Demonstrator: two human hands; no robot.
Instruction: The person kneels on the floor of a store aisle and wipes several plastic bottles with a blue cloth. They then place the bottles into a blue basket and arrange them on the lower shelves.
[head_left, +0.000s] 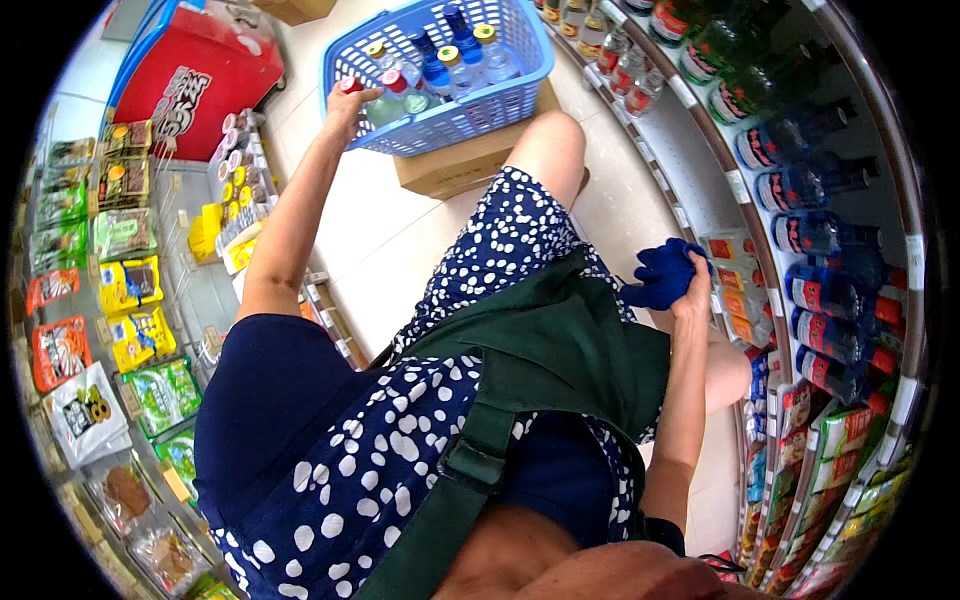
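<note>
A blue plastic shopping basket (465, 124) sits on a cardboard box (450, 176) in front of me, with several glass bottles inside. Some have yellow caps, two have red caps, and others are dark blue (431, 64). At its near left corner, my left hand (346, 111) grips a red-capped bottle (384, 111) near its cap. The bottle is tilted, and its lower part is inside the basket. My right hand (696, 289), beside my right knee, holds a bunched blue cloth (664, 276). Finger-like folds show on the cloth, but whether it is a glove I cannot tell.
On the right, shelves carry several green bottles (720, 64), blue bottles (806, 232) and small clear bottles (626, 75). Packaged snacks (161, 397) line the left rack. A red display bin (202, 75) stands at the upper left. Pale floor tiles (367, 240) lie between the shelves.
</note>
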